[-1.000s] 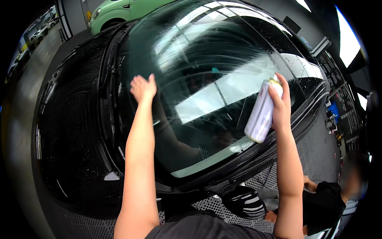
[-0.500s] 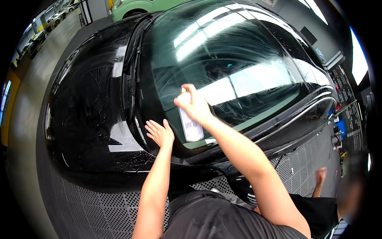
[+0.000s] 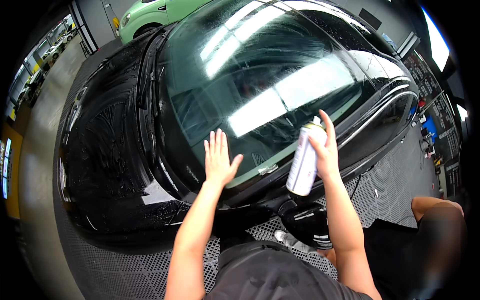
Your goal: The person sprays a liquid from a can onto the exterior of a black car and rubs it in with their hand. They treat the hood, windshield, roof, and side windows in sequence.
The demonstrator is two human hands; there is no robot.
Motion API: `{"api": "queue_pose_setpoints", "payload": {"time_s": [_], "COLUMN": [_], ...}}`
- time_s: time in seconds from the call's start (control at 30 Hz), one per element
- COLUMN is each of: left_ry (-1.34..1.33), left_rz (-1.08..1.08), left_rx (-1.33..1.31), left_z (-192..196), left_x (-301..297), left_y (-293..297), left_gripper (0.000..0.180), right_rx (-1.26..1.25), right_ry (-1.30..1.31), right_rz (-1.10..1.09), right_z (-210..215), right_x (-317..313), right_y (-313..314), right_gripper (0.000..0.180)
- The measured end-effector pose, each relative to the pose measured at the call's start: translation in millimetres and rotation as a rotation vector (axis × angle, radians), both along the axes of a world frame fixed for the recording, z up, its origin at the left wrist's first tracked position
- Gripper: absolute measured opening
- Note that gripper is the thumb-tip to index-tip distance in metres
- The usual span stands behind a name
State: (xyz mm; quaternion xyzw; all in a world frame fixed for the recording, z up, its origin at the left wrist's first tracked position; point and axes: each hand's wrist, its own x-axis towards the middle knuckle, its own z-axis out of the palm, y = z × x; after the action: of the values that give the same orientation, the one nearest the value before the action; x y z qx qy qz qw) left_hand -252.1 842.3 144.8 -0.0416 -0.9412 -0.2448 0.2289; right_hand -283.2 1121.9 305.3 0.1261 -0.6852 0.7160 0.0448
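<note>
My left hand (image 3: 219,159) lies flat on the lower near corner of the windshield (image 3: 200,117), fingers stretched out and the thumb apart. In my right hand (image 3: 327,152) is a white spray can (image 3: 302,167), slightly tilted, held over the near side edge of the glass. My index finger sticks up beside its nozzle, while the other fingers wrap round the body. Whitish smears and bright light reflections cover the glass. Near my left hand, a small pale patch (image 3: 268,169) shows at the bottom edge of the windshield.
The black hood (image 3: 107,145) to the left is wet and streaked. Below my hands is the side mirror (image 3: 302,220). A person (image 3: 400,245) in black crouches at the lower right. Perforated mats (image 3: 150,270) cover the floor. A green car (image 3: 145,17) stands behind.
My right hand has carried the spray can right and away from the windshield's lower corner. My left hand has slid a little right, onto the glass. The other person has come closer.
</note>
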Motion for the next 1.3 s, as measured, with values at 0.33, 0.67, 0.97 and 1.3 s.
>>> {"api": "queue_pose_setpoints", "payload": {"time_s": [0.33, 0.67, 0.97, 1.3], "left_ry": [-0.181, -0.260, -0.208, 0.083], "left_rz": [0.309, 0.600, 0.599, -0.428], "left_rx": [0.033, 0.180, 0.101, -0.058], "left_z": [57.8, -6.0, -24.3, 68.9], "left_x": [-163.3, -175.4, -161.8, -96.7], "left_y": [-61.1, -160.4, -163.3, 68.5], "left_gripper": [0.066, 0.067, 0.066, 0.077], "right_rx": [-0.346, -0.327, -0.345, -0.370], "right_ry": [-0.014, 0.025, 0.005, -0.010], "right_rz": [0.089, 0.105, 0.112, 0.134], "right_z": [-33.4, -37.4, -41.4, -40.7], "right_x": [-3.8, -5.1, -6.6, -6.3], "right_y": [35.8, 36.5, 33.1, 38.1], "right_gripper": [0.094, 0.096, 0.095, 0.093]}}
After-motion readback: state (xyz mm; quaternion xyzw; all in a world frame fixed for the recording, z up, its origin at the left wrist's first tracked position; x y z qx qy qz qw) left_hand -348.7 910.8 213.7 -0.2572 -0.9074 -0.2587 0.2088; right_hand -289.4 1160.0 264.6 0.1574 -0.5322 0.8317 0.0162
